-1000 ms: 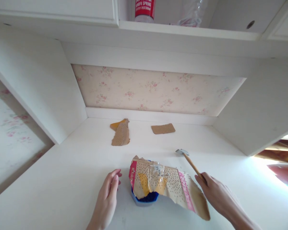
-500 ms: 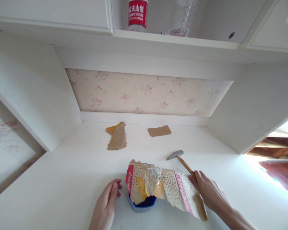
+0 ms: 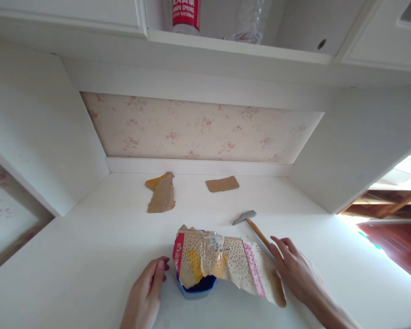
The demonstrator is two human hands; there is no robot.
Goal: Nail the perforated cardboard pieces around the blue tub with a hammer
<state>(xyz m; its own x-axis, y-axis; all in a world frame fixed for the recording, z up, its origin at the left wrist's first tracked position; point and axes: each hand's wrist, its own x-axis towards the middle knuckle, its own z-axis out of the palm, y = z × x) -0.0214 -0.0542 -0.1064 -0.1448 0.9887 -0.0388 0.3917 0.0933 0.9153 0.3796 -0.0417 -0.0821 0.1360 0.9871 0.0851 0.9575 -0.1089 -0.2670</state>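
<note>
A torn strip of perforated cardboard point(image 3: 233, 259), with yellow and pink patches and clear tape, lies over a blue container point(image 3: 195, 294). The container's front rim shows below it. Behind and to the right lies a hammer point(image 3: 261, 235), grey head outward, wooden handle running toward my right hand point(image 3: 292, 262). That hand lies at the handle beside the cardboard's right end, fingers apart and no longer wrapped round it; I cannot tell if the thumb touches. My left hand point(image 3: 146, 288) rests left of the container, its fingers curled with nothing visible in them.
Brown cardboard scraps point(image 3: 162, 194) lie at the back left of the white tabletop point(image 3: 89, 256), and another cardboard piece point(image 3: 222, 184) at the back middle. Overhead, a shelf point(image 3: 239, 48) holds a red-labelled bottle point(image 3: 186, 13) and clear plastic point(image 3: 251, 23). Side panels stand left and right.
My right hand's fingers have loosened from the hammer handle and spread. The view has shifted slightly; the left hand, cardboard and container stay about as they were.
</note>
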